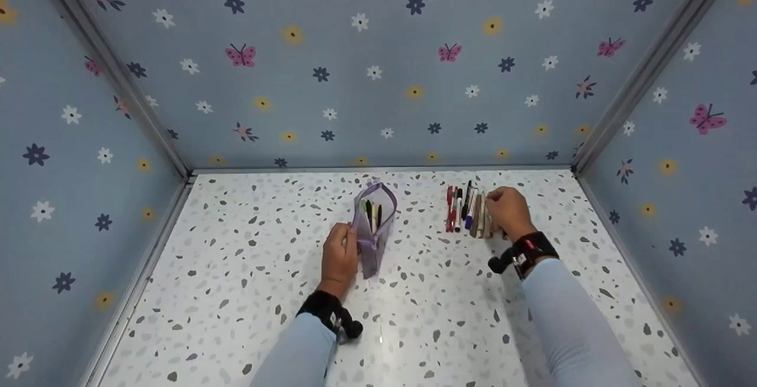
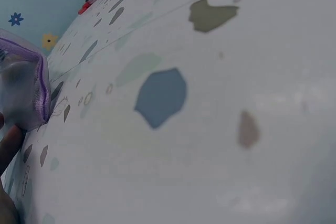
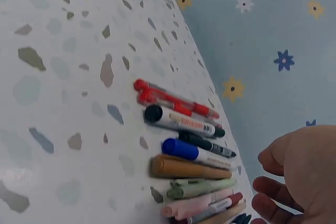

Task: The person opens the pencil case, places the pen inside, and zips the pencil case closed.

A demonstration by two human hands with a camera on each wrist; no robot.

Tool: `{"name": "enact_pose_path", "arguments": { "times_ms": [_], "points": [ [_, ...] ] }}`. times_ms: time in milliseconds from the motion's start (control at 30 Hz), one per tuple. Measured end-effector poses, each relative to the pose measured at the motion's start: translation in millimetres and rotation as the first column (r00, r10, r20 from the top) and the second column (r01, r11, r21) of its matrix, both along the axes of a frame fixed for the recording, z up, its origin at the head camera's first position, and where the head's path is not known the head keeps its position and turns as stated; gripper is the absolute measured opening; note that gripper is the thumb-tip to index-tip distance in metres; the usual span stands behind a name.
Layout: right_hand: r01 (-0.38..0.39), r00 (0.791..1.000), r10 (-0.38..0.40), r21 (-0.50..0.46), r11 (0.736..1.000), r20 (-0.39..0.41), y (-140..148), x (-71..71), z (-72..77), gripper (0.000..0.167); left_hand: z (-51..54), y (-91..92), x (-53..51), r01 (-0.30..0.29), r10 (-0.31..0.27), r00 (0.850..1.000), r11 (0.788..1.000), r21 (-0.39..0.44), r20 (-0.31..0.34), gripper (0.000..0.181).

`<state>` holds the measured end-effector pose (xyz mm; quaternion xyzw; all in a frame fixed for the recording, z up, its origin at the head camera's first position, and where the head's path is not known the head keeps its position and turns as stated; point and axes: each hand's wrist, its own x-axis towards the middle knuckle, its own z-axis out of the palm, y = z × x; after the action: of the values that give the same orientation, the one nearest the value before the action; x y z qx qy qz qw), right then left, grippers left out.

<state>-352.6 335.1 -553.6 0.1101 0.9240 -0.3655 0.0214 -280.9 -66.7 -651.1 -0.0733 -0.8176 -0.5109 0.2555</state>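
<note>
A purple-trimmed mesh pencil pouch [image 1: 369,257] stands on the table with its mouth open and several pens [image 1: 373,216] inside. My left hand [image 1: 339,257] grips the pouch's left side; in the left wrist view a finger lies against the mesh pouch [image 2: 23,93]. A row of pens and markers [image 1: 471,212] lies to the right of the pouch. Over the row's right end hovers my right hand [image 1: 511,209]. In the right wrist view, the right hand [image 3: 302,177] has loosely bent fingers, with nothing visible between them, beside a brown marker [image 3: 191,167] and several others.
The speckled white table [image 1: 236,304] meets a flowered blue wall [image 1: 378,97] at the back. Similar panels, a left one [image 1: 65,197] and a right one [image 1: 686,197], flank it. Red pens [image 3: 178,100] are at the row's left end, next to a black-capped white marker [image 3: 184,121].
</note>
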Motion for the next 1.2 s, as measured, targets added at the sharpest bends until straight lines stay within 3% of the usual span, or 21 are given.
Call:
{"name": "enact_pose_path", "arguments": {
  "times_ms": [267, 567, 667, 967, 1200],
  "points": [
    [-0.028, 0.999, 0.029, 0.086, 0.996, -0.022, 36, 4.3, -21.4, 0.041, 2.5, 0.8, 1.1, -0.002, 0.002, 1.0, 1.0, 0.006, 0.001, 0.022],
    [-0.047, 0.998, 0.051, 0.135, 0.99, -0.026, 45, 5.0, -32.1, 0.046, 0.6, 1.0, 0.0, -0.007, 0.007, 1.0, 1.0, 0.003, 0.008, 0.021],
    [-0.041, 0.999, 0.039, 0.125, 0.991, 0.02, 44, 6.6, -29.2, 0.049, -0.5, 0.6, -0.1, -0.009, 0.009, 1.0, 1.0, 0.001, 0.003, 0.021],
    [-0.071, 0.994, 0.063, 0.085, 0.994, 0.088, 27, 34.1, 7.3, 0.052, -0.1, 0.0, 0.6, -0.006, 0.006, 1.0, 1.0, 0.009, -0.008, 0.022],
    [-0.076, 0.993, 0.064, 0.115, 0.99, 0.104, 23, 39.2, 13.6, 0.051, 0.8, 0.7, 0.8, -0.011, 0.011, 1.0, 1.0, -0.012, -0.025, 0.022]
  ]
}}
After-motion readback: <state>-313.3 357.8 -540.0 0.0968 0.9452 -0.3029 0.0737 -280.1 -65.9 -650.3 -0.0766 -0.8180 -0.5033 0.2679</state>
